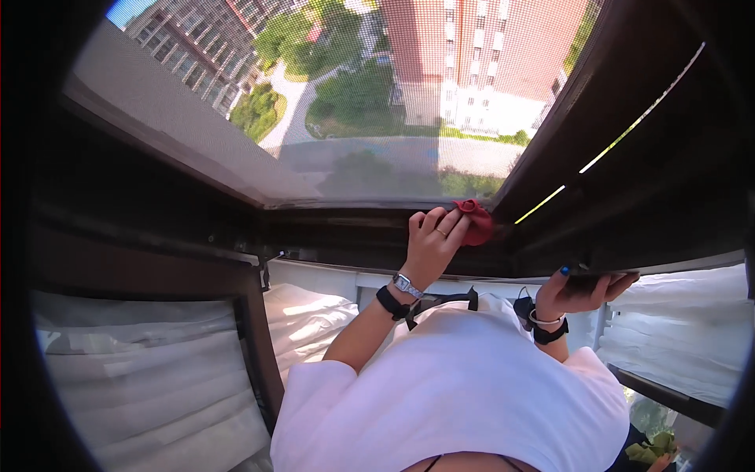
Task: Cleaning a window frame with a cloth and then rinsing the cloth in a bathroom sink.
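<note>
- Red crumpled cloth [476, 221] sits at about one o'clock from the middle of my view, bunched against the dark brown window frame [354, 228] right where the bottom rail meets the right-hand upright.
- My left hand [435, 240] presses that cloth to the frame, fingers spread over its left edge and grasping it; a ring shows on one finger, and a silver watch [405, 285] and a black band [391, 303] sit on the wrist.
- My right hand [578, 293] is at about three o'clock, curled up around the underside of the open dark sash [629, 259], gripping its edge; the thumb nail is painted blue, and a black band [550, 333] circles the wrist.
- Beyond the cloth, at twelve o'clock, a fine mesh screen [377, 118] fills the opening, with trees and tall buildings far below.
- White folded sheeting [157, 377] lies at eight o'clock under the frame, and more of it [684, 330] at four o'clock.
- My white shirt [456, 385] fills six o'clock.
- Something green lies at the lower right rim, perhaps leaves; it is too small to tell.
</note>
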The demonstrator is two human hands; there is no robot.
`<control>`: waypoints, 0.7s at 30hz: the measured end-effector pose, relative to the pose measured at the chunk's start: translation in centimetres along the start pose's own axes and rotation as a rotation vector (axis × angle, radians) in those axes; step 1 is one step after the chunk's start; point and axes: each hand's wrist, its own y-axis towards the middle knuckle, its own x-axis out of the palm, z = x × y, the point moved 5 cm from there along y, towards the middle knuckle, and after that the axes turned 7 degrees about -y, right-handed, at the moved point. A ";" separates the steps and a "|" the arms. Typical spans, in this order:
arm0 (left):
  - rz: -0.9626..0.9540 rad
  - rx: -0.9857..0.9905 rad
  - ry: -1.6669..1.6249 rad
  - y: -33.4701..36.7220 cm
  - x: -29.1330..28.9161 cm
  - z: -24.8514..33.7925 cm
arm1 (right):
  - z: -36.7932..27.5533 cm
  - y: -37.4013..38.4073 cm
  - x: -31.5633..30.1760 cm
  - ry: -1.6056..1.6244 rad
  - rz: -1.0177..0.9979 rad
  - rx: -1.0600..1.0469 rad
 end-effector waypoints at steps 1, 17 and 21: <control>-0.014 -0.037 0.007 -0.3 -0.9 -0.9 | 0.0 0.0 -0.1 -0.007 0.002 0.001; 0.349 -0.797 0.280 -8.2 -14.4 -16.1 | 0.2 -0.9 -0.7 0.073 -0.020 0.029; 0.439 -0.865 0.348 -7.4 -13.2 -14.4 | -0.4 -0.3 0.0 0.120 -0.026 -0.030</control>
